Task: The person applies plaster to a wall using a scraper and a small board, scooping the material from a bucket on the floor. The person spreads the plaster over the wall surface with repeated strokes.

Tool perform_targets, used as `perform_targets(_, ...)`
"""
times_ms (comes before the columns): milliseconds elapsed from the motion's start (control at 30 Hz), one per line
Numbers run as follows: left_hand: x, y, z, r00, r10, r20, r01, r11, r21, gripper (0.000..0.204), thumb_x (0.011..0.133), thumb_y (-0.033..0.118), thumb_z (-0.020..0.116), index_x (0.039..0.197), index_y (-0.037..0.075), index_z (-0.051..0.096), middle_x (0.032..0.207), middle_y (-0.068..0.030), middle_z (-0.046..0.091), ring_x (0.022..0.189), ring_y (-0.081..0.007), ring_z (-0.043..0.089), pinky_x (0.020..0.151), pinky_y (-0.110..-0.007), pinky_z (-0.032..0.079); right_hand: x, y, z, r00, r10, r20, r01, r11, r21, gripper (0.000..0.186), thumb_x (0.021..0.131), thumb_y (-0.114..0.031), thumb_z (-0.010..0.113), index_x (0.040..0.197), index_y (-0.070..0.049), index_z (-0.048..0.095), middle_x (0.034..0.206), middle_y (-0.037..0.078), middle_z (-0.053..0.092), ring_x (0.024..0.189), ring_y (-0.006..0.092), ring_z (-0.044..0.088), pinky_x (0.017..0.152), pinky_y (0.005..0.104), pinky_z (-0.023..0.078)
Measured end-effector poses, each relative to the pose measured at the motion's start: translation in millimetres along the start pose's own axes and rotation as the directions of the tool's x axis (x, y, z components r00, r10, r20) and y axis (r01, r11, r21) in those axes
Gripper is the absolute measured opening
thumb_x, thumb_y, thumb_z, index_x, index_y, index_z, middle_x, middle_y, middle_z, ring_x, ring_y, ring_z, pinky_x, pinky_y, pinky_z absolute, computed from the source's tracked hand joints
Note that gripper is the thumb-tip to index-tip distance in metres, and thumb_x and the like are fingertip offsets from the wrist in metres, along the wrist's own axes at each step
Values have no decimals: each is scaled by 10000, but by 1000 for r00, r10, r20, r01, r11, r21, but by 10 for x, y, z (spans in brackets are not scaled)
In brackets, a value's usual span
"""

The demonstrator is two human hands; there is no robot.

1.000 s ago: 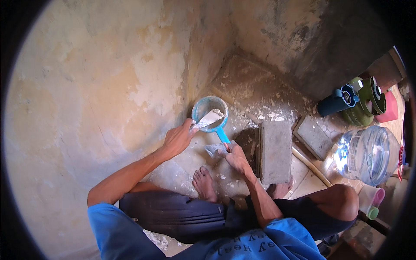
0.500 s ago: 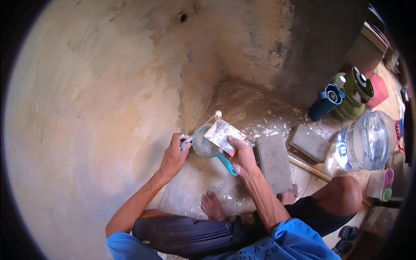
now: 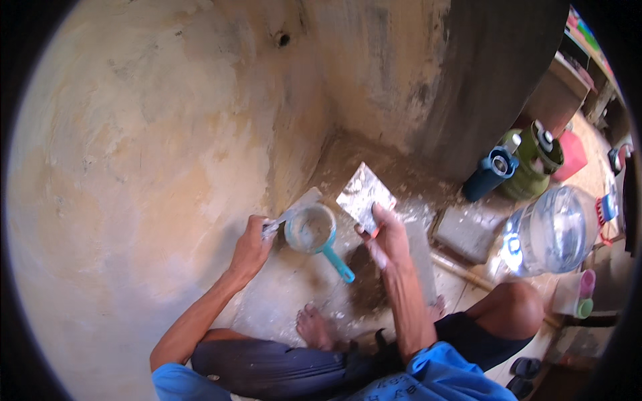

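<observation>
My left hand [image 3: 252,244] is closed round the handle of a putty knife [image 3: 302,204], whose pale, smeared blade reaches over the far left rim of a teal dipper [image 3: 339,264]. Greyish residue coats the inside of the dipper, which is near the wall with its handle toward me. To the right of it, my right hand [image 3: 390,242] grips a square metal scraper plate [image 3: 362,194] by its lower edge, thumb on top. White material is smeared over the plate. It is held up, apart from the dipper.
A stained, patchy wall [image 3: 167,154] rises at the left and meets another in the corner. At right are concrete blocks [image 3: 463,232], a bamboo pole [image 3: 461,271], a blue bottle [image 3: 487,179], a green gas cylinder [image 3: 528,167] and a large clear water jug [image 3: 552,230].
My right hand has lifted the scraper plate up and right, away from over the dipper. My left hand has shifted left and down slightly, and the putty knife's blade has come lower.
</observation>
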State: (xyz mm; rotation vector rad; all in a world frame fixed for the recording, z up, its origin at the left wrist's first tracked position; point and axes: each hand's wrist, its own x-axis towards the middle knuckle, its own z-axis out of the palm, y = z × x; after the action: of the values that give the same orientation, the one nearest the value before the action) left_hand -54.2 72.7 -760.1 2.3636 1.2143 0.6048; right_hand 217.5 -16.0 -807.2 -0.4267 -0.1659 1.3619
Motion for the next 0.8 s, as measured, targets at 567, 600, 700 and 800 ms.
perform_targets(567, -271, 400, 508, 908, -92, 409, 320, 783, -534, 279, 929, 298, 639, 936, 22, 596, 690, -47, 598, 641, -92, 570, 578, -293, 459, 398, -1575, 795, 841, -488, 234, 500, 866, 9, 301, 900, -81, 622, 1182, -74, 520, 1129, 73, 583, 965, 179, 556, 732, 350, 498)
perform_targets(600, -439, 335, 637, 879, -56, 474, 348, 755, -556, 286, 925, 302, 644, 949, 20, 603, 706, -76, 617, 655, -104, 589, 589, -307, 472, 423, -1713, 928, 800, -521, 297, 555, 831, -39, 314, 896, -47, 626, 1190, -72, 517, 1132, 69, 575, 983, 181, 546, 765, 355, 493)
perform_targets(700, -1048, 99, 1090, 882, -25, 470, 288, 818, -497, 348, 916, 360, 634, 997, 22, 614, 773, -155, 650, 719, -246, 655, 667, -383, 506, 443, -2060, 1343, 719, -614, 327, 692, 676, -252, 332, 898, -35, 624, 1208, -88, 517, 1189, 58, 557, 1009, 161, 536, 775, 371, 487)
perform_targets(800, -1678, -252, 1634, 786, -155, 599, 494, 740, -456, 495, 899, 494, 580, 1106, 46, 617, 915, -210, 660, 923, -349, 641, 829, -438, 484, 481, -2222, 1679, 580, -669, 465, 810, 411, -419, 280, 872, -29, 656, 1140, -72, 584, 1129, 59, 596, 958, 156, 562, 791, 351, 484)
